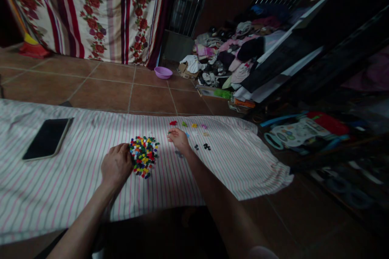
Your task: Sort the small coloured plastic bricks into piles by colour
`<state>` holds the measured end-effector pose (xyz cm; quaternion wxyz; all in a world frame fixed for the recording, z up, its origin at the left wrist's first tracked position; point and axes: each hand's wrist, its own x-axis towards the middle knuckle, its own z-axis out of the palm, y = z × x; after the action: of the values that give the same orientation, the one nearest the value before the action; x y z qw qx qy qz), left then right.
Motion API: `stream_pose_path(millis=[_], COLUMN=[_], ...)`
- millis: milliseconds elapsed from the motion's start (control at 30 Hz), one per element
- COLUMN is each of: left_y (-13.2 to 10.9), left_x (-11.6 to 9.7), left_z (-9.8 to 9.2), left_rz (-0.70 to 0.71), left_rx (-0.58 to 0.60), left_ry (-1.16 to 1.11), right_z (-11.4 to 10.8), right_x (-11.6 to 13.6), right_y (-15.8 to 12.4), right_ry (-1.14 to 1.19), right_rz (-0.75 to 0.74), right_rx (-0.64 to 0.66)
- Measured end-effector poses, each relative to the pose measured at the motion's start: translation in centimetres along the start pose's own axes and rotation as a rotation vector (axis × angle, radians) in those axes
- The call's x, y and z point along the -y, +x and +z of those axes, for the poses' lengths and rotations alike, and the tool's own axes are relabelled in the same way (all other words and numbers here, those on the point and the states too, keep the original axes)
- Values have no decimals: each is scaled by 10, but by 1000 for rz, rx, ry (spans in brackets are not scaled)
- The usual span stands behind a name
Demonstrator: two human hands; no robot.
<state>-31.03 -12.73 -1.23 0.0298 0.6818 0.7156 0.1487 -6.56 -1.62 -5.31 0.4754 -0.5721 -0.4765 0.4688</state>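
Note:
A pile of small multicoloured pieces (pixel 144 156) lies on the striped cloth (pixel 164 194). My left hand (pixel 118 164) rests against the pile's left edge, palm down, fingers loosely bent and their tips partly hidden. To the right of the pile, my right hand (pixel 179 141) hovers low over the cloth with thumb and fingers pinched; what sits between them is too small to make out. Around it lie little one-colour groups: red pieces (pixel 173 123), green pieces (pixel 184 124), yellow pieces (pixel 194 126), purple pieces (pixel 204 126), beige pieces (pixel 206 134) and black pieces (pixel 207 146).
At the cloth's left lies a tablet or large phone (pixel 47 139), screen dark. Beyond the table, a purple basin (pixel 163 73) stands on the tiled floor near a flowered curtain (pixel 106 16). Heaped clothes (pixel 231 52) and a dark shelf are to the right.

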Motion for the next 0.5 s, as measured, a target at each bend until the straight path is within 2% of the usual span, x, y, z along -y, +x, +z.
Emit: stream_pose_path(millis=[167,300,400,500], left_y=[0,0,0,0], left_x=[1,1,1,1], left_z=[2,1,1,2], left_rz=[5,1,0,11], left_rx=[-4,-3,-8,-4], left_ry=[0,-6,-7,-5], right_z=[1,-9,-29,-64], right_x=[1,5,10,13], right_y=[2,9,17,28], right_ry=[-63,-125,-196,-293], right_rz=[-53,-108,-146,-200], right_rx=[-17,-48,-101,-202])
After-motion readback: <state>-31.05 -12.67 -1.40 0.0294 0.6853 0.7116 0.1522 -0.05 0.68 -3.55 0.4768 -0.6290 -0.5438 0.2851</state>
